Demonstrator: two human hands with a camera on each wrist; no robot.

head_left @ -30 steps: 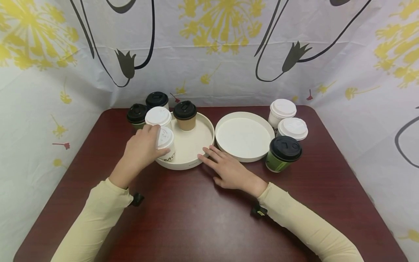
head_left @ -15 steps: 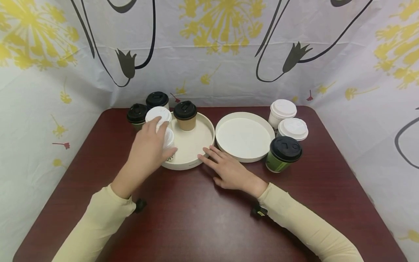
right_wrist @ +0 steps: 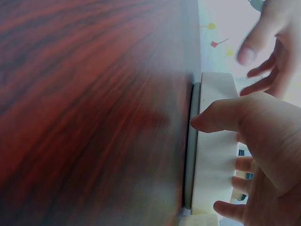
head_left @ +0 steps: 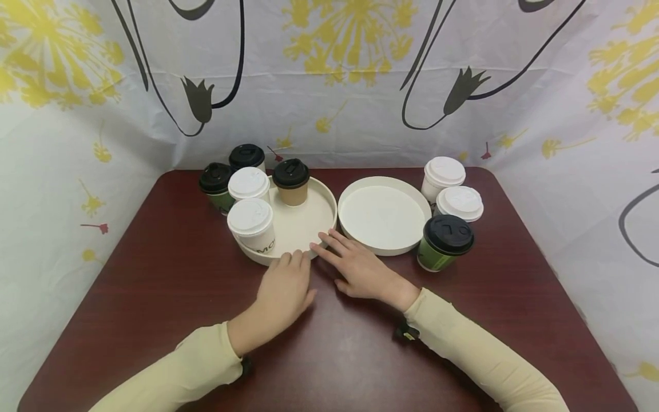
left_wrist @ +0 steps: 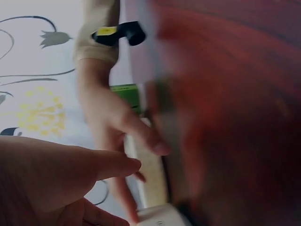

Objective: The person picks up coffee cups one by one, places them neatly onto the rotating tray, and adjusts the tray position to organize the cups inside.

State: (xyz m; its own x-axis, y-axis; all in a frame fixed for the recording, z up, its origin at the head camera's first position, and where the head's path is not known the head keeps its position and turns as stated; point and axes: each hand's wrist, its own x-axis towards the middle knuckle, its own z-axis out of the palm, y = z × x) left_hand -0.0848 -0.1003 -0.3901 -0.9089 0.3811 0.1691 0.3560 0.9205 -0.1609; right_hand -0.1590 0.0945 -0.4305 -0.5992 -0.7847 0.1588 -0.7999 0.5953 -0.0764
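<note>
My left hand (head_left: 285,292) is at the front rim of the left round cream tray (head_left: 314,220), holding nothing; whether its fingertips touch the rim is unclear. My right hand (head_left: 360,269) rests its outstretched fingers at that tray's front right edge. In the right wrist view, the right thumb (right_wrist: 216,117) lies against a tray's side wall. Inside the left tray stand a white paper coffee cup (head_left: 251,223) with a white lid, at front left, a similar white cup (head_left: 249,183) behind it, and a brown cup (head_left: 293,191) with a black lid.
A second cream tray (head_left: 383,217) sits just right of the first. Beyond it stand two white-lidded cups (head_left: 444,171) and a green cup (head_left: 436,254) with a black lid. Two black-lidded cups (head_left: 216,180) stand at back left. A patterned cloth hangs behind the table.
My left hand has let go of the front white cup and moved right and toward me, to the tray's front rim. The cup stays upright in the tray. My right hand has not moved.
</note>
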